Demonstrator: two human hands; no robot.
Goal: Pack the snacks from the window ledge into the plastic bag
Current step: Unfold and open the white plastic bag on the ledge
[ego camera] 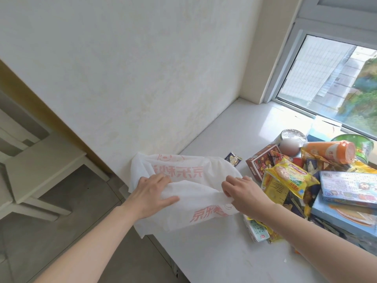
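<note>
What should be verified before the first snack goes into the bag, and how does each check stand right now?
1. Left hand grips the plastic bag edge: ok.
2. Right hand pinches the opposite edge: ok.
3. Bag mouth spread wide enough: cannot tell, the film is rumpled.
4. A hand free to pick: not ok, both hold the bag.
5. Snacks close by: ok, piled on the window ledge beside the bag.
</note>
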